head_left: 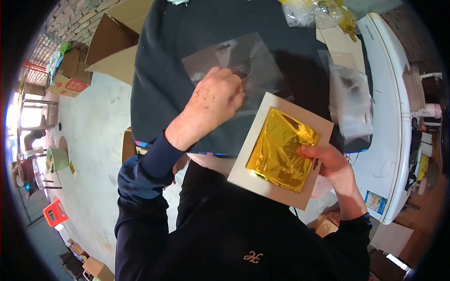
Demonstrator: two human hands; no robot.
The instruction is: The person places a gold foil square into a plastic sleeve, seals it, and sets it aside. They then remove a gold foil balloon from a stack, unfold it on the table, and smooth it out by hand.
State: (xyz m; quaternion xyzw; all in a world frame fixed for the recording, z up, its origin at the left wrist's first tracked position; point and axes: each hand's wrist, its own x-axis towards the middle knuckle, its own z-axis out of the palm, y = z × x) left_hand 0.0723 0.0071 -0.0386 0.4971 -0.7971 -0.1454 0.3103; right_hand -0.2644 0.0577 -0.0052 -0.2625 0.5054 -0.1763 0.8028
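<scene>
My right hand [330, 161] grips a flat white card [243, 175] by its right edge, thumb on top. On the card lies a shiny gold foil packet [283, 150]. A clear plastic bag [255, 51] with a hanging slot lies flat on the dark cloth-covered table [159, 84]. Over the lower part of this bag is my left hand [215, 91], its fingers curled and closed; what they hold, if anything, is hidden. The card is held near the table's front edge, to the right of my left hand.
A stack of clear plastic bags [351, 100] lies at the table's right side. Clear and yellow plastic packaging [318, 14] sits at the far right. Beyond the right edge stands a white appliance [386, 93]. Open cardboard boxes [112, 44] stand on the left; an orange stool [55, 213] is on the floor.
</scene>
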